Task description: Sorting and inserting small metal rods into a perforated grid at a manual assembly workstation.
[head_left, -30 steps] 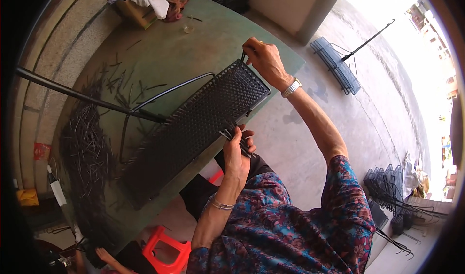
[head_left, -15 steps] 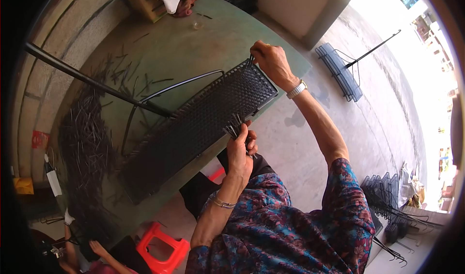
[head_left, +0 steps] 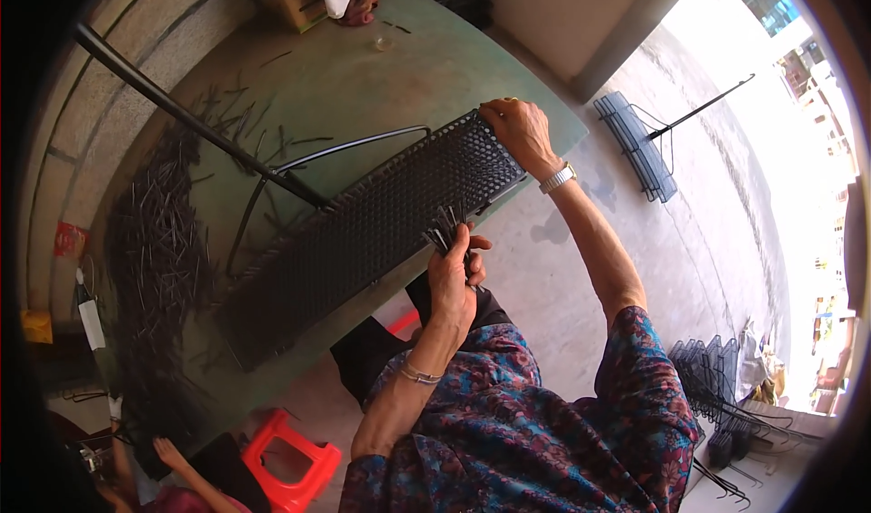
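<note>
A long black mesh panel (head_left: pixel 381 227) with a metal rod handle (head_left: pixel 209 132) and a bent wire brace (head_left: pixel 354 143) lies aslant on the green table. My left hand (head_left: pixel 455 273) is closed round a bunch of short black strips (head_left: pixel 445 229), their ends fanned out above the panel's near edge. At the panel's far right corner, my right hand (head_left: pixel 522 134) has its fingers pinched together against the rim. Whatever those fingertips hold is hidden.
Loose black strips (head_left: pixel 161 250) are heaped on the table's left side (head_left: pixel 363 87). A red plastic stool (head_left: pixel 288 463) stands below its near edge. Another person's hand (head_left: pixel 171 459) shows at lower left. On the floor lie a blue-grey wire rack (head_left: pixel 635 146) and several stacked racks (head_left: pixel 708 372).
My right fingers have come down onto the panel's corner; the dark strip end seen at them before is now out of sight. The view has shifted slightly. My left hand keeps its bunch.
</note>
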### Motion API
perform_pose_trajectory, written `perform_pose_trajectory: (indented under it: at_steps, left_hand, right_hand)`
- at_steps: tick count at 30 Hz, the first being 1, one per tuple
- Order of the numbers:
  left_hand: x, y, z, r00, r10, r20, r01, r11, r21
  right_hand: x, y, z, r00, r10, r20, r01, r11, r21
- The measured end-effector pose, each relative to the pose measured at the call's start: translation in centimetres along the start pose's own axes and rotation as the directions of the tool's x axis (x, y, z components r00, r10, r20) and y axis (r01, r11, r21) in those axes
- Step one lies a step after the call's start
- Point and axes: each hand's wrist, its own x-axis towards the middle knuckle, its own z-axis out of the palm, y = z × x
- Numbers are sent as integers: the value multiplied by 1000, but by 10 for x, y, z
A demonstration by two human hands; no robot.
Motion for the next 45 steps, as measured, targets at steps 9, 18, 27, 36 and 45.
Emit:
perform_pose_trajectory:
  at_steps: [9, 18, 27, 36, 45]
  left_hand:
    - [-4, 10, 3, 999, 35, -8, -35, 998, 50]
    - [-9, 13, 12, 998, 39, -43, -34, 993, 117]
    - [-1, 7, 1, 995, 89, -35, -84, 988, 127]
    - [8, -5, -10, 1000, -30, 7, 30, 999, 21]
    - [0, 6, -3, 993, -118, -24, 118, 993, -11]
  right_hand:
    - [-54, -45, -35, 816, -43, 577, -293, 829, 477]
    - [-73, -55, -40, 751, -30, 659, -478, 663, 576]
    - [-66, -53, -46, 901, 139, 410, -397, 646, 652]
    - [-18, -19, -13, 956, 128, -262, 24, 861, 508]
    - [-15, -18, -15, 979, 130, -155, -60, 918, 391]
